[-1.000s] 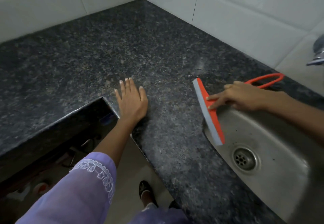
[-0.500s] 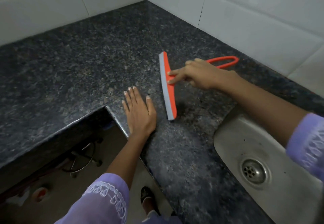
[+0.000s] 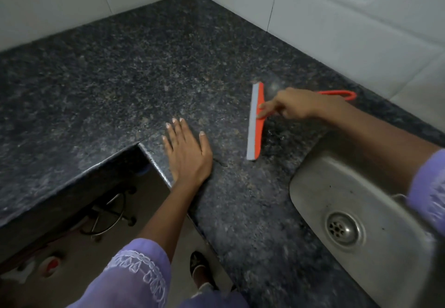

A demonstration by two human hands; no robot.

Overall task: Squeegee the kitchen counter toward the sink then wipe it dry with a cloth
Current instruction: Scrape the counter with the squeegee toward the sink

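An orange squeegee (image 3: 255,124) with a grey rubber blade lies blade-down on the dark speckled granite counter (image 3: 144,67), left of the steel sink (image 3: 361,199). My right hand (image 3: 296,105) grips it near the blade, index finger stretched along the orange head; its looped handle (image 3: 342,94) sticks out behind the hand. My left hand (image 3: 186,153) rests flat, fingers spread, on the counter's inner corner, a hand's width left of the blade. No cloth is in view.
White tiled walls (image 3: 337,18) border the counter at the back and right. The sink drain (image 3: 343,228) sits lower right. Below the counter cut-out are the floor, a metal ring stand (image 3: 108,218) and my foot (image 3: 199,269).
One second ago the squeegee was at the sink's edge; my right hand carried it left onto the counter and now draws it back toward the sink. My left hand stayed put.
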